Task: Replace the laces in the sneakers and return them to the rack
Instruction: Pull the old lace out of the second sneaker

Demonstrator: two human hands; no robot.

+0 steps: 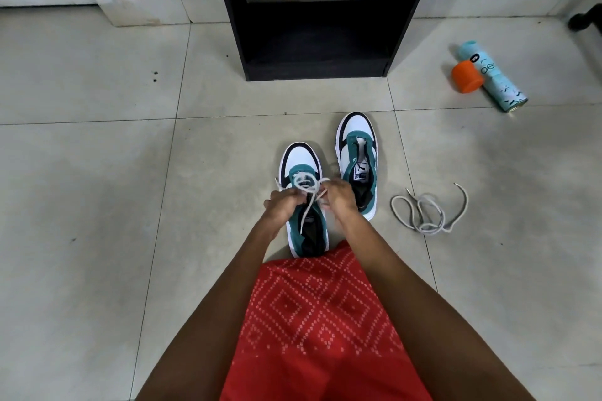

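Two white, teal and black sneakers stand on the tiled floor, toes pointing away from me. Over the left sneaker [301, 163] my left hand [283, 205] and my right hand [338, 197] each pinch a strand of a white lace [304, 182], which loops above the eyelets near the toe. The right sneaker [356, 153] has no lace and its tongue is exposed. A second white lace [426, 212] lies loose in a tangle on the floor to its right. The black rack [312, 26] stands straight ahead with its lower shelf bare.
An orange cylinder [466, 76] and a light blue spray can [495, 78] lie on the floor at the right. A white wall base runs along the back left. My red patterned garment [319, 319] covers my lap below the hands.
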